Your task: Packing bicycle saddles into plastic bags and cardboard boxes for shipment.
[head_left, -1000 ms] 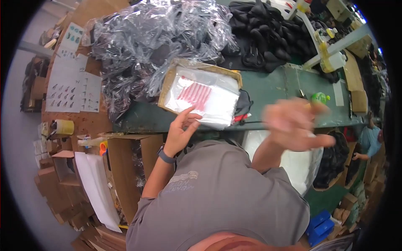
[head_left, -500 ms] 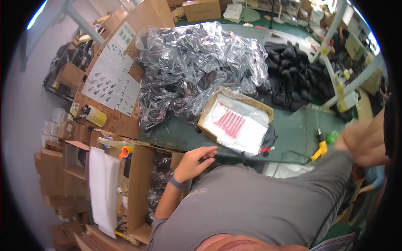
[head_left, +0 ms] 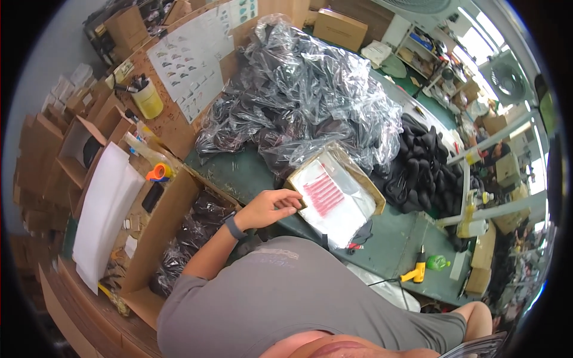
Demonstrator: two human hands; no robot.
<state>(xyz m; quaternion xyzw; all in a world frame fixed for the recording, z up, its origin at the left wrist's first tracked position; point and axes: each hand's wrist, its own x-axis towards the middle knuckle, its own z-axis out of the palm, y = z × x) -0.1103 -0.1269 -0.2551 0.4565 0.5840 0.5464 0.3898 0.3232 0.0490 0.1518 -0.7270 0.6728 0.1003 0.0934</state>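
Observation:
My left hand (head_left: 271, 209) reaches in from the lower left, a dark band on its wrist. Its fingers are loosely bent with the thumb apart, and I see nothing held in them. The fingertips are at the left edge of a shallow cardboard box (head_left: 374, 195); I cannot tell whether they touch it. White plastic bags (head_left: 340, 230) with red print lie in this box. Behind it rises a large heap of black items in clear plastic wrapping (head_left: 310, 83). My right hand is out of sight; only the bent right arm (head_left: 477, 319) shows at the lower right.
Bare black bicycle saddles (head_left: 421, 161) are piled right of the heap. A yellow heat gun (head_left: 419, 268) stands on the green table (head_left: 388, 244) beside a green object (head_left: 439, 262). Left are an open carton (head_left: 146, 250), an orange tape roll (head_left: 160, 172) and a yellow pen cup (head_left: 147, 100).
The view has swung to the right. My left hand has come up to the box's edge. My right hand, blurred near the heat gun before, has dropped out of view.

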